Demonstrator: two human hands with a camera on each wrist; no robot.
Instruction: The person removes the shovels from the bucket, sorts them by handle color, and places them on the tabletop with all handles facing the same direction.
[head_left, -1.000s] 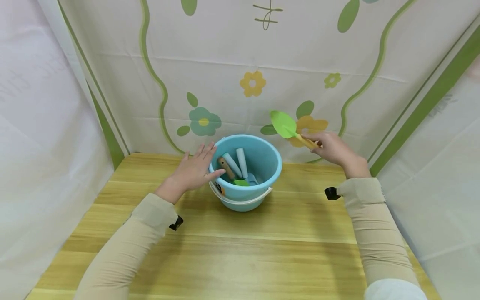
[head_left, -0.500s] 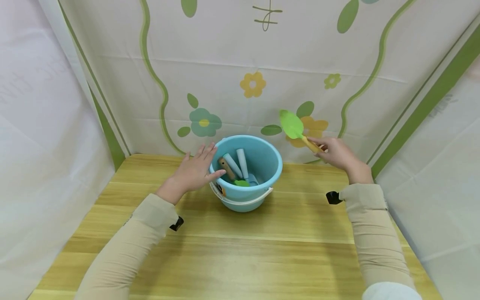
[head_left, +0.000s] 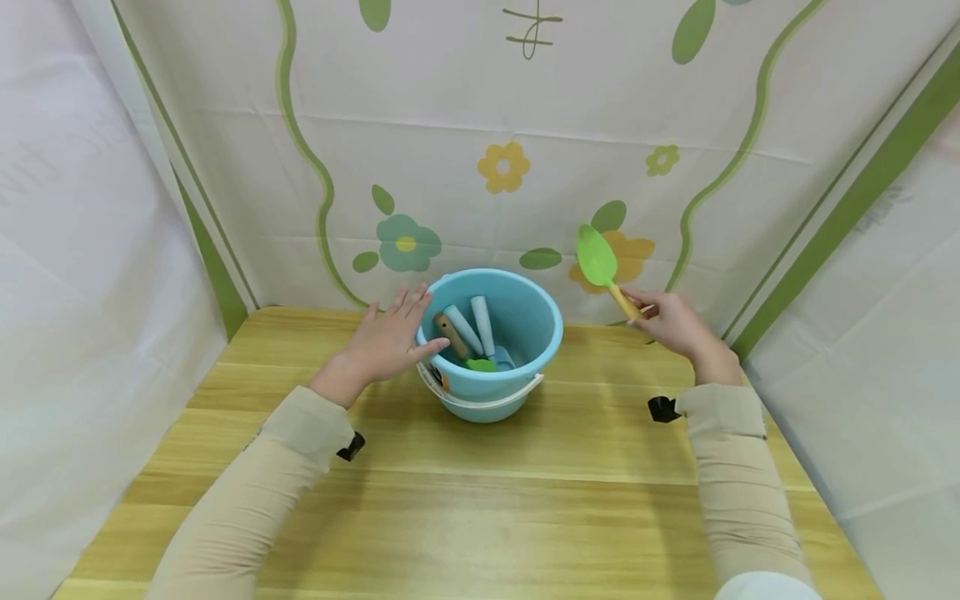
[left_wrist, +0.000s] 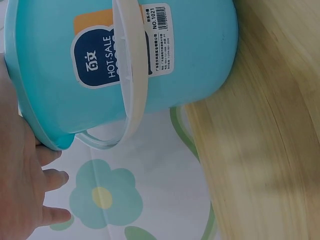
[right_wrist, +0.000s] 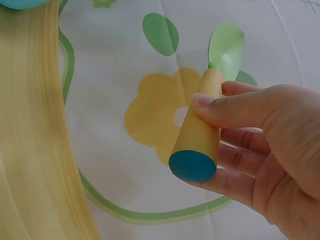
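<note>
- One green trowel [head_left: 597, 260], pinched by its wooden handle in right hand [head_left: 672, 321], blade up, right of bucket [head_left: 525, 350].
- One blue bucket on table [head_left: 480, 500]; three tools [head_left: 471, 333] inside.
- Left hand [head_left: 386, 343] flat against bucket's side, fingers straight.
- Only from left wrist: bucket label [left_wrist: 102, 62].
- Only from right wrist: handle's blue end [right_wrist: 192, 166].

Bright, even, diffuse light fills every view. Shadows on the table [head_left: 480, 500] are faint and soft. The wrist views are slightly soft up close, without glare.
</note>
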